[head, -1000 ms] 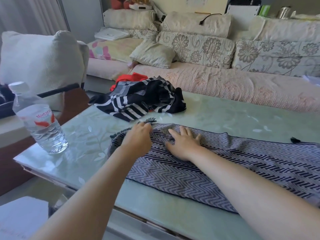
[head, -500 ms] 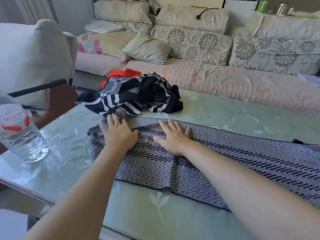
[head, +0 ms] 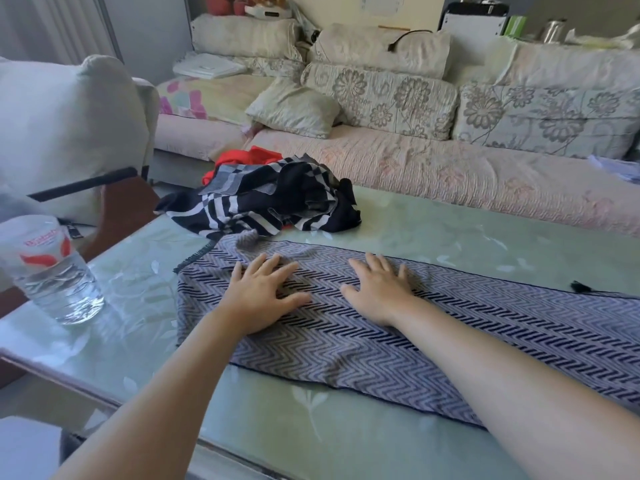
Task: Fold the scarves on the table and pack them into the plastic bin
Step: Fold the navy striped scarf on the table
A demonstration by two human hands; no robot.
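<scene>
A long grey and black zigzag scarf [head: 485, 327] lies spread flat across the pale green glass table [head: 450, 230]. My left hand [head: 263, 296] presses flat on its left end with the fingers spread. My right hand [head: 381, 289] lies flat on the scarf a little further right, fingers straight. Behind them a crumpled pile of a dark blue and white striped scarf [head: 270, 206] sits on the table, with red cloth [head: 242, 161] showing at its back. No plastic bin is in view.
A water bottle [head: 52, 271] stands at the table's left edge. A sofa [head: 450, 168] with floral cushions runs along the far side. A white cushioned chair [head: 69, 133] is at the left.
Both hands have slid over the zigzag scarf, the left fingers opening out flat and the two hands moving apart. The scarf's left end lies smoother. The camera view has shifted.
</scene>
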